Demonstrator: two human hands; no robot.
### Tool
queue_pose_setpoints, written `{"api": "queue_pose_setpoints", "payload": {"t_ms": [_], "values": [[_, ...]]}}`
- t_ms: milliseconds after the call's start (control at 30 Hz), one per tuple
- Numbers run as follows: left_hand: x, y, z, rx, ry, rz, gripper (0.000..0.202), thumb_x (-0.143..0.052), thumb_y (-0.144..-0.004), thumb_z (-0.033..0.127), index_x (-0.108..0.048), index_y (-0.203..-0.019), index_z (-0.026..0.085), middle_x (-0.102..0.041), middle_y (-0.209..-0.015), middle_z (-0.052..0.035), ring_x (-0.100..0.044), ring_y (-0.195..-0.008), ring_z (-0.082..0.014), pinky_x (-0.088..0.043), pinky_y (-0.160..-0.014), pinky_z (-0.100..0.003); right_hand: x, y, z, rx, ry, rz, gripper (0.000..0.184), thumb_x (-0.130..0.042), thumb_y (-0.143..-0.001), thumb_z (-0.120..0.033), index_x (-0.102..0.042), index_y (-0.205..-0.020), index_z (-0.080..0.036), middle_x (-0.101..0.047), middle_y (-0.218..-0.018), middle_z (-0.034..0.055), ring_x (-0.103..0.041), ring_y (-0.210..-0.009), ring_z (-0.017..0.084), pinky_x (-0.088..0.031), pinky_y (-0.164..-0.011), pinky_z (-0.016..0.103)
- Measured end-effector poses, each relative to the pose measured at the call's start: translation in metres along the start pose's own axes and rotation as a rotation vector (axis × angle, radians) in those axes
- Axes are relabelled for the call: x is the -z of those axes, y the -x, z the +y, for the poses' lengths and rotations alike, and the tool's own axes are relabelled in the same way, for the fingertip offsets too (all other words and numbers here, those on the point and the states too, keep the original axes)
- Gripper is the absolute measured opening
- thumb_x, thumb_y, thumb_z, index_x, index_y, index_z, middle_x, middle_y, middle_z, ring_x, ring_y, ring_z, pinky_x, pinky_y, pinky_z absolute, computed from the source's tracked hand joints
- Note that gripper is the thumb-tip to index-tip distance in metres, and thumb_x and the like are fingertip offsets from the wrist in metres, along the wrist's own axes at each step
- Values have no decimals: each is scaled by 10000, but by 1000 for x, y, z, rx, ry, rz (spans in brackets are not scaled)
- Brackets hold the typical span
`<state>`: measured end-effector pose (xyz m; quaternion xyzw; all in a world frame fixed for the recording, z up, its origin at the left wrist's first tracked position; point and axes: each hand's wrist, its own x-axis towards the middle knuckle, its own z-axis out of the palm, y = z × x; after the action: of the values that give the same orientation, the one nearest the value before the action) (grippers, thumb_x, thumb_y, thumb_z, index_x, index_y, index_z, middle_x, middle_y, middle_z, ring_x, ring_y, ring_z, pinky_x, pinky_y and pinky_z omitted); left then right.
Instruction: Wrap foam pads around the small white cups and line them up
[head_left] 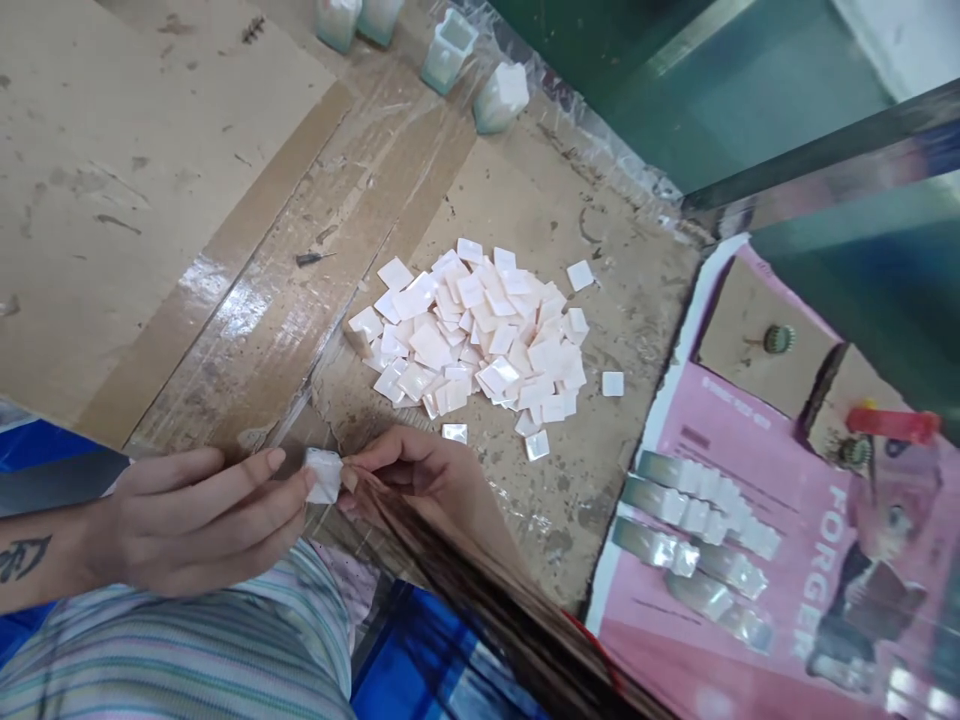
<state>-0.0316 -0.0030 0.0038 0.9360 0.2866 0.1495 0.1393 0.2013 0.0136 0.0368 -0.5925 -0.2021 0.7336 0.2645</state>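
The cardboard-covered desk [150,150] fills most of the view, taped with glossy strips, its near edge running just above the person's lap. On it, toward the right edge, lies a heap of pale square tiles [480,335], a few strays scattered around its fringe, the closest stray tile [454,433] just beyond the right hand. Past the right edge a pink printed sheet [750,480] carries rows of wrapped tile stacks [697,545]. At the near edge, both hands meet over one small white square piece [324,474]: the left hand [202,520] comes in from the left, its fingers [277,490] stretched long and pressed together, tips pinching the piece's left side; the right hand [420,475] closes in from the right, fingers [360,470] curled and nipping its right edge. The piece stands between the two sets of fingertips, held clear of the desk, with the heap lying forward and to the right, nearer the right hand.
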Motion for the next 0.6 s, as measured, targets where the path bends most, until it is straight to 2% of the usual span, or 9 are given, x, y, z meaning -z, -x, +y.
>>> {"api": "queue_pose_setpoints", "payload": {"t_ms": [100, 200, 367, 533, 600], "values": [[5, -4, -4, -143, -102, -13, 331, -412, -972, 115, -596, -1213, 249, -502, -1452, 102, -113, -1507, -119, -59, -1272, -275, 0, 1, 0, 39, 66, 9, 308, -849, -593, -398, -625, -638, -191, -646, -597, -19, -560, -554, 101, -410, -516, 213], [10, -10, 0, -114, -165, -17, 312, -376, -1005, 189, -624, -1185, 248, -534, -1426, 77, -90, -1513, -145, -29, -1276, -303, 0, 2, 5, 72, 70, 22, 343, -858, -580, -428, -618, -661, -197, -641, -611, -22, -566, -562, 107, -425, -513, 217], [10, -13, 3, -67, -88, 20, 320, -395, -991, 126, -618, -1177, 259, -563, -1395, 97, -89, -1508, -107, -37, -1272, -269, 1, 2, 14, 155, 40, -11, 318, -885, -568, -252, -618, -735, -208, -651, -660, -45, -583, -575, 80, -481, -538, 169], [6, -15, -6, 3, 130, 117, 212, -485, -1007, 213, -637, -1130, 296, -585, -1359, 141, -273, -1435, 0, -158, -1231, -176, 1, 1, 15, 194, 50, -18, 336, -876, -565, -166, -621, -781, -206, -643, -694, -58, -584, -594, 55, -482, -546, 119], [6, -15, -9, 16, 186, 137, 182, -507, -1004, 235, -655, -1094, 292, -605, -1331, 148, -331, -1399, 7, -182, -1216, -166, 1, 1, 13, 204, 57, -28, 338, -871, -575, -167, -648, -825, -213, -627, -700, -66, -579, -604, 51, -474, -550, 112]]}}
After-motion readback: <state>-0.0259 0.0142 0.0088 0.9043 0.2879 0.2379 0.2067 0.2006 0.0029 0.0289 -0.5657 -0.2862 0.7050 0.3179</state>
